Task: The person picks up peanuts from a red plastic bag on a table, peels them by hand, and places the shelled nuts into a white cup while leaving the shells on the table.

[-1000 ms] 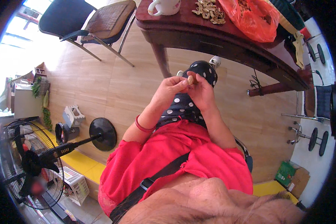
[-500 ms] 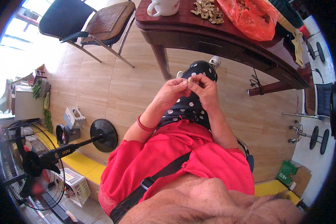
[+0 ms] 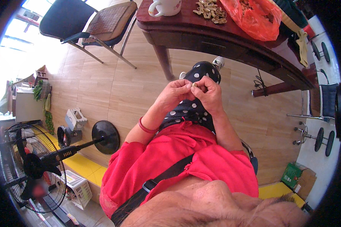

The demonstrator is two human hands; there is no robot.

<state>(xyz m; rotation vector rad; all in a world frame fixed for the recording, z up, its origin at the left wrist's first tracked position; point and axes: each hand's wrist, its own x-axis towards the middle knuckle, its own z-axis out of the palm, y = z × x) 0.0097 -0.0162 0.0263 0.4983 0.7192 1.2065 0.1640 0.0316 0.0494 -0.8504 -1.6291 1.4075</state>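
Note:
My left hand [image 3: 175, 95] and my right hand [image 3: 208, 94] meet above my lap, over black trousers with white dots. Between their fingertips they pinch a small pale nut in its shell [image 3: 194, 85], likely a peanut. A red band sits on my left wrist [image 3: 144, 126]. On the dark wooden table [image 3: 231, 41] ahead lie a heap of empty shells [image 3: 212, 9], a red plastic bag [image 3: 254, 19] and a white mug [image 3: 165, 6].
A black chair with a woven seat [image 3: 102, 22] stands at the far left on the wooden floor. A black standing fan [image 3: 34, 166] is at my left, with a white basket [image 3: 77, 187] by it. A green box [image 3: 293, 176] lies at the right.
Both hands have stayed together over my lap, the fingers working slightly at the nut. Nothing else has moved.

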